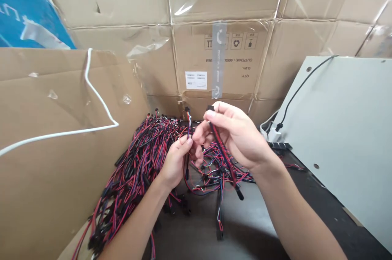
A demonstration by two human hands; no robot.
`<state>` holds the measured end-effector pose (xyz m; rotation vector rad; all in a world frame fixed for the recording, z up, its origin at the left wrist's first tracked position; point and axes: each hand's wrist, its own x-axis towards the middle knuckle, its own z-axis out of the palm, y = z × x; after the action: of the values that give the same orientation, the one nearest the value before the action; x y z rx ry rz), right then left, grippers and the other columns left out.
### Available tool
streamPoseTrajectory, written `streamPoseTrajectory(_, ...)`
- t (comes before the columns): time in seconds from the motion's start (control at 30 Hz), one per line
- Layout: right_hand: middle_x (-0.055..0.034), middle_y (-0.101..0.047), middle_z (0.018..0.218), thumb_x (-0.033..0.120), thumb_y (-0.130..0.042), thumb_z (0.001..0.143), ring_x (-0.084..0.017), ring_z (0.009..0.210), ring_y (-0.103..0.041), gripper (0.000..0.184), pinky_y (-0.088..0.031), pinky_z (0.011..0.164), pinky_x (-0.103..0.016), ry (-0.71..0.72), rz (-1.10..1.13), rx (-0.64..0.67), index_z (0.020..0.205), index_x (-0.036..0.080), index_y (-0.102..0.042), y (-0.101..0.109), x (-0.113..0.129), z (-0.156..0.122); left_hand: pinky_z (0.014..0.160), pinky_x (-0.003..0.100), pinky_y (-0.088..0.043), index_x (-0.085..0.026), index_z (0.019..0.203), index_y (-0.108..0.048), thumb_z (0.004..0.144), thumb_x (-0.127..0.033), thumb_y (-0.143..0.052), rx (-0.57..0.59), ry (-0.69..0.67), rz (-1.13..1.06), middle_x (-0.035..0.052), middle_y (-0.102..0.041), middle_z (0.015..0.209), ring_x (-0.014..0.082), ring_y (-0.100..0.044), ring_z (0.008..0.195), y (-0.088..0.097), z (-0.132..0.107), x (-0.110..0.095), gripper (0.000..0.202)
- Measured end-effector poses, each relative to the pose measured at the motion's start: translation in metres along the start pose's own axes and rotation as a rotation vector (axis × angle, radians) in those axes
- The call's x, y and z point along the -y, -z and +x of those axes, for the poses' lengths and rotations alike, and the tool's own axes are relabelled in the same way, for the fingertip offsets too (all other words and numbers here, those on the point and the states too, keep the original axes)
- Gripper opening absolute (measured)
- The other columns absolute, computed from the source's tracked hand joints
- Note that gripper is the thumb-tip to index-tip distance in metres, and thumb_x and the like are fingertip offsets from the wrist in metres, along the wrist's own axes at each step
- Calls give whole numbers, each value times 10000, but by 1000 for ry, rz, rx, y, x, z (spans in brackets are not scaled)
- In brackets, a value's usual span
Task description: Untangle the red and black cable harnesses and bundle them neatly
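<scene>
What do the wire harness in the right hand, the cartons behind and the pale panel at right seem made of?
Wire harness: probably plastic-insulated wire, from its smooth red and black strands; its connector looks black plastic.
Cartons: cardboard, matte brown, with folded seams and printed handling symbols.
Pale panel: smooth and matte with round holes; painted metal or laminated board, unclear which.

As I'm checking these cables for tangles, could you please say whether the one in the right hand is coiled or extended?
Extended: the cable slants almost straight down from the right hand to a black tip.
</scene>
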<state>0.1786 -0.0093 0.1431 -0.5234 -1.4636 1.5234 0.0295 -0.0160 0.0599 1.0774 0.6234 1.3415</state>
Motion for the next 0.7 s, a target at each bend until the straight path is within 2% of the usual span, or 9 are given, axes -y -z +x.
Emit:
streamPoseTrajectory(0.1,42,-559,626,302,-558,808,-71,420,-459,191,-371,423,-207,46,-289,-145,750,202,-406,-5,-17,7,552,248,-515,-126,800,-605,752,-284,-718,13,17,-58,24,-636,649,142,-616,574,-3,-1,3,200)
streamPoseTrajectory(0.17,54,-505,582,284,-558,798,-66,415,-421,180,-331,420,-204,70,-510,-233,720,194,-423,-3,-28,13,585,260,-528,-124,840,-618,737,-250,-732,0,8,-88,30,-662,679,158,-643,608,-5,-2,5,199)
streamPoseTrajectory(0.27,45,-494,574,273,-542,809,-77,475,-433,191,-337,479,-219,144,-751,-296,683,184,-430,3,-34,20,520,250,-516,-125,884,-614,765,-226,-697,44,27,-98,40,-681,713,152,-640,547,-5,-3,7,177)
streamPoseTrajectory(0.33,37,-513,578,256,-535,815,-83,509,-451,186,-355,516,-227,180,-810,-276,674,177,-444,6,-34,21,426,226,-471,-125,912,-602,811,-238,-642,103,54,-88,47,-679,714,140,-612,471,-4,-3,9,156)
streamPoseTrajectory(0.4,26,-542,592,247,-538,817,-84,526,-472,158,-370,521,-223,179,-768,-240,695,170,-473,9,-33,22,359,199,-408,-128,931,-588,849,-266,-590,141,51,-81,45,-669,692,130,-584,424,-2,-3,10,160)
streamPoseTrajectory(0.53,14,-577,617,263,-549,828,-62,468,-454,126,-346,431,-184,110,-560,-248,771,162,-500,11,-36,25,338,160,-336,-136,950,-566,888,-302,-538,186,50,-52,19,-629,595,100,-531,381,-2,-4,13,180)
streamPoseTrajectory(0.6,5,-615,653,253,-535,841,-48,421,-430,98,-309,375,-166,57,-423,-175,869,161,-515,12,-37,26,330,152,-307,-142,958,-560,901,-319,-519,216,84,-32,17,-623,574,90,-507,362,-3,-5,15,190)
streamPoseTrajectory(0.7,-5,-650,679,224,-539,841,-40,398,-426,178,-297,348,-150,38,-300,2,1004,154,-551,15,-34,26,338,154,-310,-138,948,-576,901,-349,-521,269,150,-18,26,-626,572,88,-504,367,-4,-8,15,223)
